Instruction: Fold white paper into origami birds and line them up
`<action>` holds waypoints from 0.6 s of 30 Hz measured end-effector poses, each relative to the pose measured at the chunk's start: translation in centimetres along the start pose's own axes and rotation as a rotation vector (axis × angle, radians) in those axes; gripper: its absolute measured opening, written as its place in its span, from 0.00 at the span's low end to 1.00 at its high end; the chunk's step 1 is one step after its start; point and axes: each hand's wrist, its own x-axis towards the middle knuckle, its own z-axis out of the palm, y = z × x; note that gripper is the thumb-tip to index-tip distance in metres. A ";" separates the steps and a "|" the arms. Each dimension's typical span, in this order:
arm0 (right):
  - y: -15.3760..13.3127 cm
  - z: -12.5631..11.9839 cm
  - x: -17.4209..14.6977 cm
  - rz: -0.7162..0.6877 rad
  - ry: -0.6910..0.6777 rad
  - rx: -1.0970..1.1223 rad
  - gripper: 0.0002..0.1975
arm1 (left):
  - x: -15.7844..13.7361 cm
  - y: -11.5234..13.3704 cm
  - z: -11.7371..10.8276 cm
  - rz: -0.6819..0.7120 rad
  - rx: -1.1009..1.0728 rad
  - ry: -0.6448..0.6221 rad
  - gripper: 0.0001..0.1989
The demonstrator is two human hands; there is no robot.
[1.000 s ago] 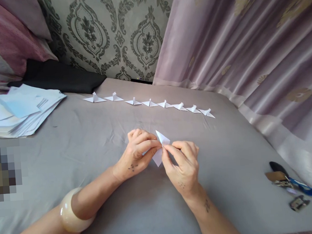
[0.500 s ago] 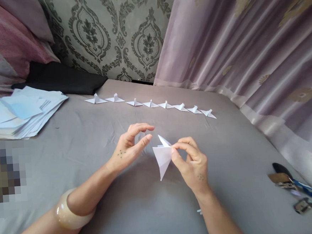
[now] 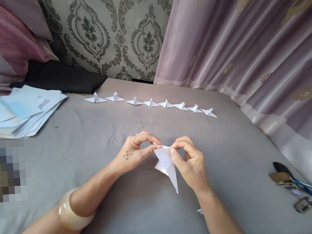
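The left hand (image 3: 138,149) and right hand (image 3: 189,161) each pinch the top of a folded white paper (image 3: 166,162) in a narrow grip, above the grey cloth (image 3: 120,212) and nearer than the row of folded paper figures (image 3: 151,103), fingertips hiding its upper corners. The right forearm (image 3: 214,211) partly covers a small white scrap (image 3: 200,211). At left, the cut-off paper stack (image 3: 30,122) bears marks too small to read.

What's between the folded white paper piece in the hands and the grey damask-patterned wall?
Head view: past the piece, a row of eight small white folded-paper figures on grey cloth, then a thin black strip by the wall.
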 end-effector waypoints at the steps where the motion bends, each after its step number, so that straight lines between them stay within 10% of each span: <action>1: 0.0 0.0 0.0 -0.006 0.015 -0.028 0.04 | 0.0 0.0 0.1 -0.007 0.002 0.002 0.06; 18: 0.2 0.1 0.0 -0.074 0.126 -0.087 0.04 | -0.3 0.3 0.3 0.003 -0.068 0.016 0.05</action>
